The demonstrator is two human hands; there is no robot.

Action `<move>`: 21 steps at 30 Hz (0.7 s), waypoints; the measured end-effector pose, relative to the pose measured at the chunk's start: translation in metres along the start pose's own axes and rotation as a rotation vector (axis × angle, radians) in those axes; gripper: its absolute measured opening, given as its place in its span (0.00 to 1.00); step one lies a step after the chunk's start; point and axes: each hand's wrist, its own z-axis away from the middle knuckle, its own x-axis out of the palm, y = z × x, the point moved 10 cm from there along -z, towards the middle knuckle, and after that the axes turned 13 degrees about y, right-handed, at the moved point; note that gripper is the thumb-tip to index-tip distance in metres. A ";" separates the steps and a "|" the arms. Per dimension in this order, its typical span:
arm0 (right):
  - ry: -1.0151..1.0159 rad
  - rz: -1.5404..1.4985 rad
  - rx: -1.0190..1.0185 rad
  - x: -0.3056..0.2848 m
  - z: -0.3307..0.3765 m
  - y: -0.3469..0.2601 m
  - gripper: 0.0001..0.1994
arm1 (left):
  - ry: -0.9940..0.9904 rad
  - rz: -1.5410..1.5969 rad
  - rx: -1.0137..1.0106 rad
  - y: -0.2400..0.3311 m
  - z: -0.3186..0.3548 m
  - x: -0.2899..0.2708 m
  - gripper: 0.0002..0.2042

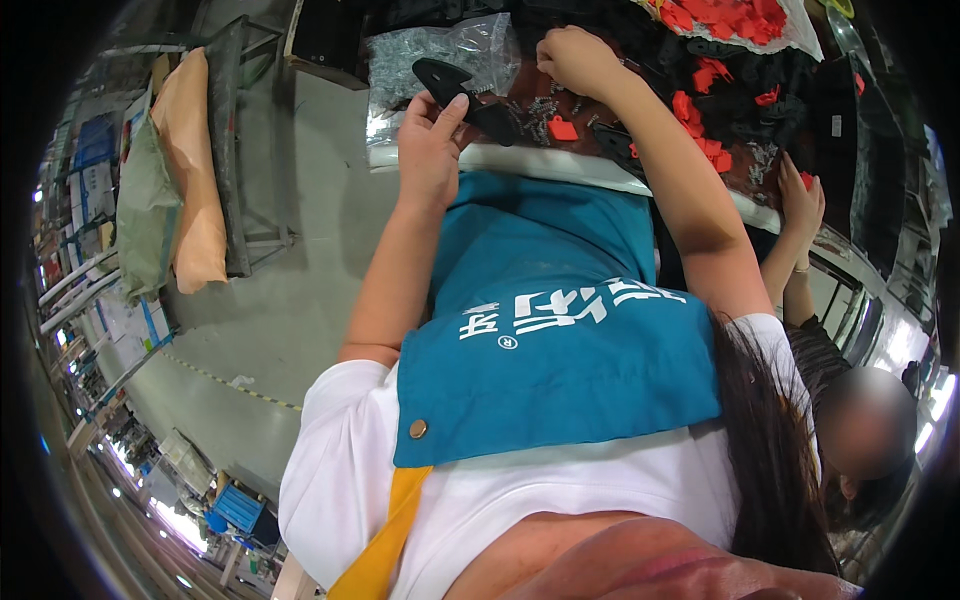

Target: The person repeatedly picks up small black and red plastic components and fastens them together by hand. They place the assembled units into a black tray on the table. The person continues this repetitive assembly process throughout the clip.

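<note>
Left hand (432, 150) sits at about 11 o'clock from frame centre, fingers wrapped round a black plastic part (465, 98). Thumb is pressed on its near face and the part sticks out toward 1 o'clock over the table edge (520, 160). Grip is closed on the part.

Right hand (578, 60) is at 12 o'clock, curled knuckles-up over the table, fingertips down among small metal screws (540, 115). Can't tell whether it is pinching anything; the fingertips are hidden under the hand.

Around them:
- Clear bag of metal hardware (440, 55) at 11 o'clock, just behind the black part, touching or nearly touching it.
- One small red plastic piece (562, 129) lies on the table between the two hands, at 5 o'clock from the screws.
- More red pieces (700, 120) are scattered at 1 o'clock, right of the right forearm, and a heap of red pieces (730, 15) lies in a clear bag at the top edge.
- Black parts (780, 70) are piled at 1–2 o'clock, dark and hard to separate.

Teal apron (560, 330) with a yellow strap (385, 545) fills the centre over a white shirt.

Another person's hand (803, 205) rests at the table edge at 2 o'clock, well apart from both of the wearer's hands.

Tan and green sacks (175, 170) lean on a metal rack (235, 150) at 9–10 o'clock, over on the concrete floor (290, 300).
</note>
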 end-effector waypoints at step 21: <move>0.248 -1.331 0.688 -0.060 0.086 -0.027 0.12 | -0.081 -0.071 0.003 -0.010 0.012 0.043 0.09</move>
